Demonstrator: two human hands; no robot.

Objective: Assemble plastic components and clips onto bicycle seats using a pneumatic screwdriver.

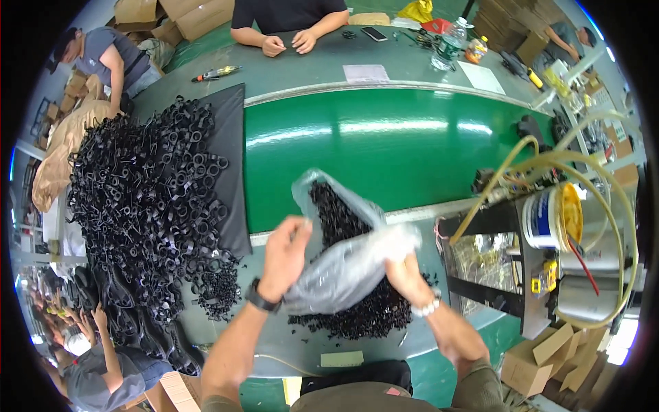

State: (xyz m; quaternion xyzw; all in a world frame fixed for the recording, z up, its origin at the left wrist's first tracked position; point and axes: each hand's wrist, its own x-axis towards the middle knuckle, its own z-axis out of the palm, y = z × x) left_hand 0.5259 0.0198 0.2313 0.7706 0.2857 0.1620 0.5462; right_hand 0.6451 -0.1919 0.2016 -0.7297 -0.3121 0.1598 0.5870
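A clear plastic bag (336, 275), partly full of small black parts (333, 213), hangs tilted between my hands. My left hand (285, 250), a dark band at its wrist, is closed at the bag's left edge. On the other side my right hand (406, 275) grips the bunched plastic; some of its fingers are hidden behind the film. Under the bag lies a loose heap of small black pieces (357, 323) on the grey table. The bag is blurred in places by motion.
To the left spreads a large pile of black ring-shaped parts (151, 178) on a dark mat (233, 165). Ahead runs a green conveyor belt (295, 165). At right stands a black frame (473, 288) with hoses and a white bucket (549, 216). Other people work around the table.
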